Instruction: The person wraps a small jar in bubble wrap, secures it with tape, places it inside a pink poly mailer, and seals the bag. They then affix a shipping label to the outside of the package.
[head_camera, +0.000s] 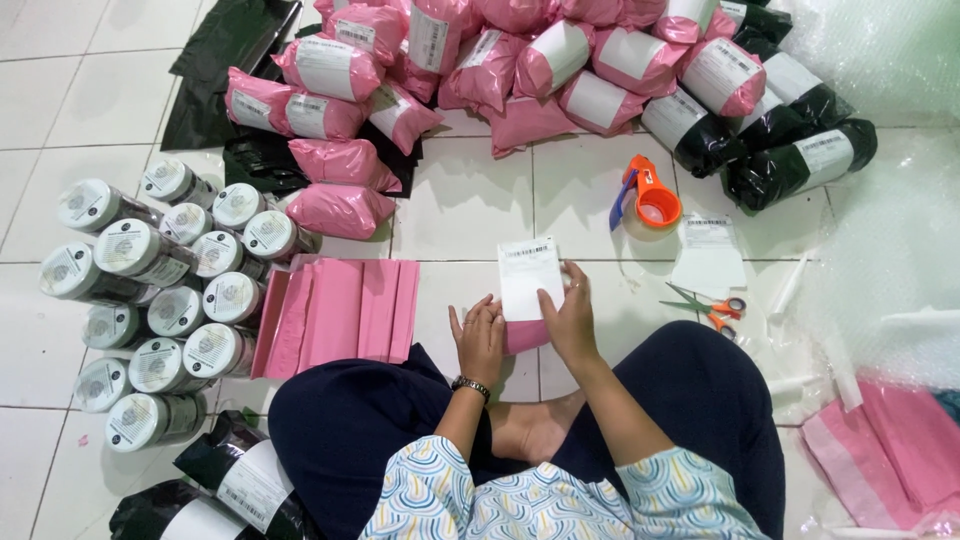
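I sit cross-legged on a white tiled floor. A pink wrapped parcel lies in front of my legs, mostly covered by a white shipping label. My right hand pinches the label's right edge and presses on the parcel. The fingers of my left hand, which has a watch on the wrist, lie flat against the parcel's left side.
A stack of flat pink mailer bags lies left. Several white-lidded jars stand further left. Piled pink and black labelled parcels fill the back. An orange tape dispenser, a label sheet, scissors and bubble wrap are right.
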